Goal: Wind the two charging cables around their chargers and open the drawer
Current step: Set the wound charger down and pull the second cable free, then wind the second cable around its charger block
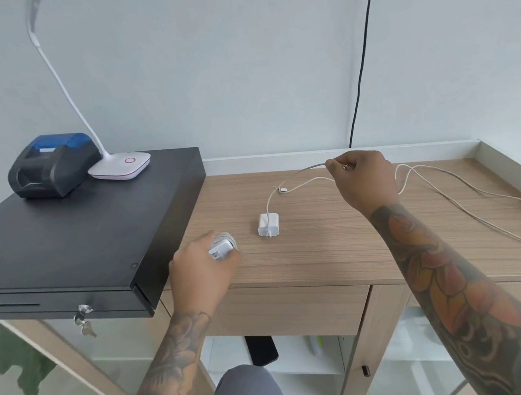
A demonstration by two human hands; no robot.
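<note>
The left hand (pixel 200 268), low and left of centre, grips a white charger (pixel 222 247) with cable coiled round it, at the wooden counter (pixel 324 238)'s front edge. The right hand (pixel 362 175), right of centre, pinches a loose white cable (pixel 449 182) that trails toward the right edge. Between the hands a second charger (pixel 268 224) lies flat on the counter, its cable unwound. The drawer (pixel 287 309) below the counter edge is closed. At left sits a black cash box (pixel 59 237), carrying a receipt printer (pixel 49 165) and lamp base (pixel 119 165).
</note>
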